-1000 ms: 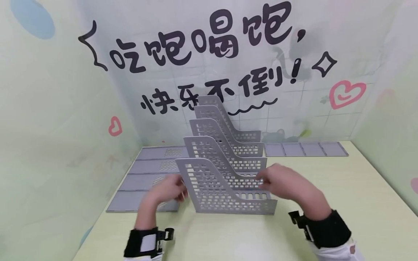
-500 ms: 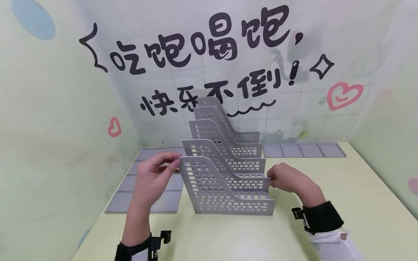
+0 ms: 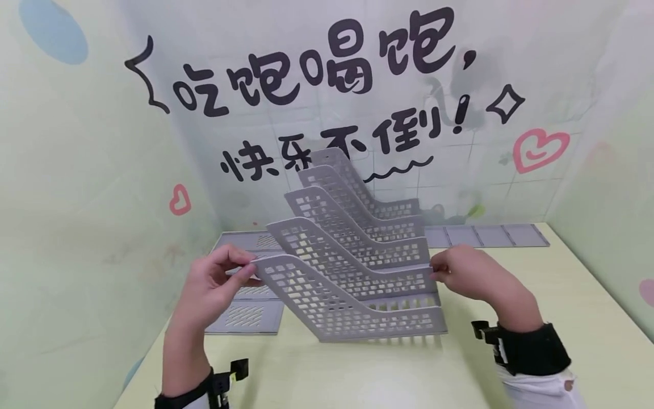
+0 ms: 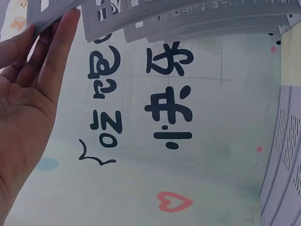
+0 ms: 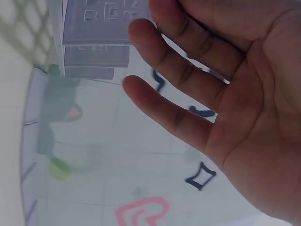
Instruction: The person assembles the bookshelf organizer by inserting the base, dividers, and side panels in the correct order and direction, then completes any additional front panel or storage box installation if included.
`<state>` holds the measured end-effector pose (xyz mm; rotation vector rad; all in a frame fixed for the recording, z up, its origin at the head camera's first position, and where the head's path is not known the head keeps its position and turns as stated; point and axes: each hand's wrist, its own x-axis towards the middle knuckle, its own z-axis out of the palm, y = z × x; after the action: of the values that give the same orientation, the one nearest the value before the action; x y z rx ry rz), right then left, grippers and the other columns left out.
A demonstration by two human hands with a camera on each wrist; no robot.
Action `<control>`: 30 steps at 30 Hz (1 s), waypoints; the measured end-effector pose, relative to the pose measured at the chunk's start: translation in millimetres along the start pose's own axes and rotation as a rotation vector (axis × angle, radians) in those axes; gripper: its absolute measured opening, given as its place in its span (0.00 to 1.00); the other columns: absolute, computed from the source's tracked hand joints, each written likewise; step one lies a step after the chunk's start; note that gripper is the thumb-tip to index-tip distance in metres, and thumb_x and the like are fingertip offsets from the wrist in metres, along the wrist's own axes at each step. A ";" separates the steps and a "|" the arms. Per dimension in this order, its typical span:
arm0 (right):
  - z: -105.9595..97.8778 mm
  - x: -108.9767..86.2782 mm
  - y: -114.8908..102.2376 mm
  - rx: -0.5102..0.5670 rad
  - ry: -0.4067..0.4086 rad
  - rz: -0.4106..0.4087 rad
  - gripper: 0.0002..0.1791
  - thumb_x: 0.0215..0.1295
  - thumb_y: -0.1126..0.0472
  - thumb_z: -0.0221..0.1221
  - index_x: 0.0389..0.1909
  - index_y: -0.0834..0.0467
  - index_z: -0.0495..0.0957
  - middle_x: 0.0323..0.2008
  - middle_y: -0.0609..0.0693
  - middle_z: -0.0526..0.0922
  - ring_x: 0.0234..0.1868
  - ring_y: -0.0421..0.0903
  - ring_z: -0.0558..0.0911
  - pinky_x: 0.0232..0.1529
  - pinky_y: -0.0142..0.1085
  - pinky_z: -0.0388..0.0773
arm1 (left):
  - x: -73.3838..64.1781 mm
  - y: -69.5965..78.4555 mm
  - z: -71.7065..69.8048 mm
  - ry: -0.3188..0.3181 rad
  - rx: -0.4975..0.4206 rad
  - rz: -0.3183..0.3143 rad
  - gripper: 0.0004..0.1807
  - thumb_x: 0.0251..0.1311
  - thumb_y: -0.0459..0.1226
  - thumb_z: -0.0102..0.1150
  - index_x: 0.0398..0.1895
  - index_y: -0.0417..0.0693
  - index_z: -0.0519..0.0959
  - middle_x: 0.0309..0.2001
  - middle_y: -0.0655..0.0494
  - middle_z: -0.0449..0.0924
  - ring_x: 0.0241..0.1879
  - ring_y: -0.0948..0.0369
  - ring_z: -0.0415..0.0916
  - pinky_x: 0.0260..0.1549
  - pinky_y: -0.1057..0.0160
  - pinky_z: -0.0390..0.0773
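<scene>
A grey plastic file rack [image 3: 347, 307] with several perforated, curved-top dividers stands at the middle of the table, leaning in the head view. My left hand [image 3: 204, 289] pinches the tall upper left corner of its front divider between thumb and fingers. On the other side, my right hand [image 3: 472, 275] pinches the low right end of the second divider. In the left wrist view the left hand [image 4: 28, 99] has thumb and fingertips at the rack's grey edge [image 4: 56, 16]. Several fingers of the right hand [image 5: 254, 108] extend beside the divider ends [image 5: 96, 56] in the right wrist view; its pinch is out of frame.
A flat grey panel [image 3: 245, 315] with ribs and slotted patches lies on the table at the left, partly behind the rack and left hand. Along the back right lies a narrow ribbed grey strip [image 3: 503, 235]. A wall printed with large black characters [image 3: 349, 57] stands behind.
My left hand has risen from beside the rack to grip its front corner and shifted left. My right hand has taken a divider's end and moved slightly right. The rack has tilted and turned.
</scene>
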<state>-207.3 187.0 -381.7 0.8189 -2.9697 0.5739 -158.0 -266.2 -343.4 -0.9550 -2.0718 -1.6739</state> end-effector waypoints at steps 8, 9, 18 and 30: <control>-26.6 -20.4 -11.6 0.005 0.311 -0.059 0.05 0.68 0.65 0.70 0.36 0.54 0.83 0.33 0.41 0.84 0.34 0.38 0.77 0.36 0.38 0.77 | -9.8 3.2 -24.1 -0.220 0.311 -0.420 0.04 0.69 0.29 0.66 0.34 0.40 0.82 0.37 0.57 0.86 0.39 0.63 0.89 0.44 0.65 0.90; -27.9 -22.2 -12.6 0.021 0.366 -0.088 0.07 0.67 0.66 0.70 0.36 0.53 0.81 0.32 0.40 0.82 0.34 0.37 0.76 0.36 0.37 0.76 | -9.5 -0.7 -24.7 -0.263 0.371 -0.460 0.04 0.68 0.31 0.68 0.34 0.43 0.83 0.36 0.57 0.86 0.40 0.64 0.89 0.44 0.66 0.88; -32.2 -28.8 -24.6 0.335 0.572 -0.409 0.19 0.60 0.79 0.67 0.44 0.53 0.84 0.42 0.44 0.85 0.48 0.34 0.79 0.55 0.22 0.73 | -6.3 -63.4 16.2 -0.615 0.582 -0.747 0.10 0.49 0.31 0.79 0.19 0.47 0.84 0.20 0.64 0.77 0.23 0.64 0.64 0.25 0.67 0.65; -28.9 -25.2 -23.8 0.385 0.571 -0.372 0.18 0.62 0.80 0.63 0.43 0.54 0.86 0.51 0.52 0.85 0.58 0.34 0.79 0.58 0.19 0.72 | -7.9 -90.7 53.8 -0.693 0.613 -0.843 0.15 0.44 0.20 0.62 0.21 0.50 0.90 0.23 0.64 0.82 0.24 0.63 0.68 0.25 0.67 0.66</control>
<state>-176.2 190.6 -349.1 0.9878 -2.1577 1.1395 -203.6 -226.1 -430.0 -0.4861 -3.5067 -0.8208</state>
